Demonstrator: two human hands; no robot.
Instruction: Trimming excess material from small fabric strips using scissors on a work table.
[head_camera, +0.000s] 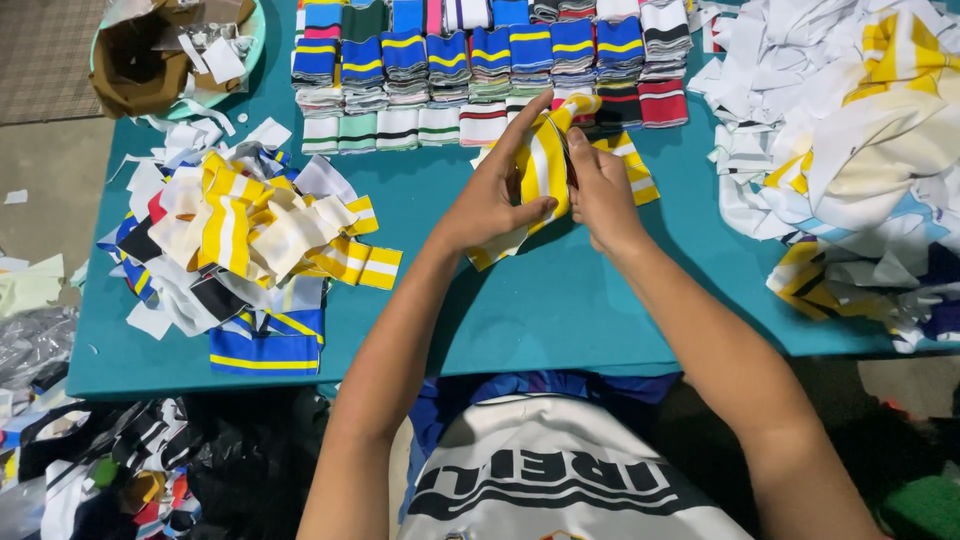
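**Striped rib strip held between two hands over the teal tabletop**

Nearest the camera lies the person's white garment (560, 480) with bold black lettering, from which both bare forearms reach up. The left hand (492, 195) and right hand (600, 190) both close on a yellow-and-white striped strip (545, 165) of ribbed knit, held just above the tabletop (540, 300) near its middle. The left thumb presses the strip's face while its fingers run up behind; the right hand pinches the opposite edge. Doing this well probably calls for matching the edges before flattening, since rib knit stretches and curls easily.

To the left sits a loose heap of strips (240, 240), yellow, white and blue, soft and crumpled. Beyond the hands, neat folded stacks (490, 60) stand in rows. At right, a tangled white-and-yellow fabric pile (850, 150) spills over the edge.
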